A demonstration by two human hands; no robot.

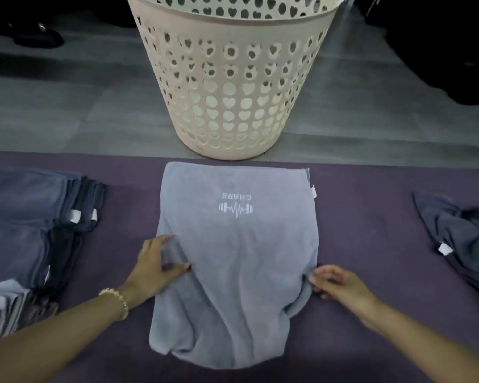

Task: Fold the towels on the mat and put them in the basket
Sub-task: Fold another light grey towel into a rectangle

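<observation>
Grey towel (237,261) centred on mat (371,189), basket (232,87) at 12 o'clock. Left hand (156,268) flat on its 9 o'clock edge, fingers straight; right hand (340,286) at 3 o'clock, fingers curled — grip unclear. Smooth wrinkles, square edges before folding.

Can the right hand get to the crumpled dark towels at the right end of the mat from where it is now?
Probably yes. The right hand sits at the right edge of the grey towel, and only bare mat lies between it and the crumpled dark towels; nothing stands in the way.
</observation>
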